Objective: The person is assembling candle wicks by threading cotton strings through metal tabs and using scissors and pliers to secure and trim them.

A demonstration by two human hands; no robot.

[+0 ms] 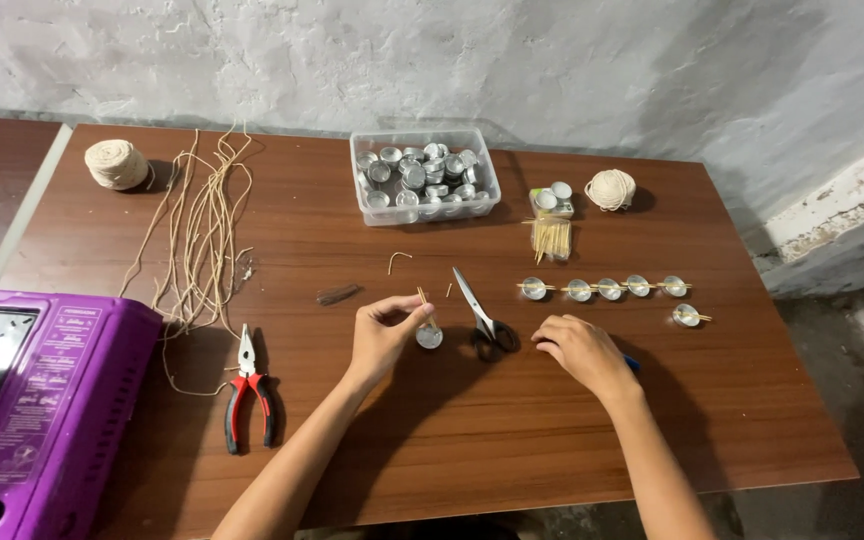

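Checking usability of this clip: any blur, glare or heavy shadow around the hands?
Head view: sharp overall, no motion blur; soft shadows fall under the left hand and right hand; mild sheen on the table; the small metal cup is tiny but readable; the edges bend slightly from the wide lens.

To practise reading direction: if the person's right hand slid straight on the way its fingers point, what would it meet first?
The right hand points left along the table, so it would probably first meet the scissors, at their black handles; the left hand with its small metal cup lies beyond.

shiny metal cup (pixel 429 337), smooth wood-grain table (pixel 512 420), clear plastic tub (pixel 372 207)
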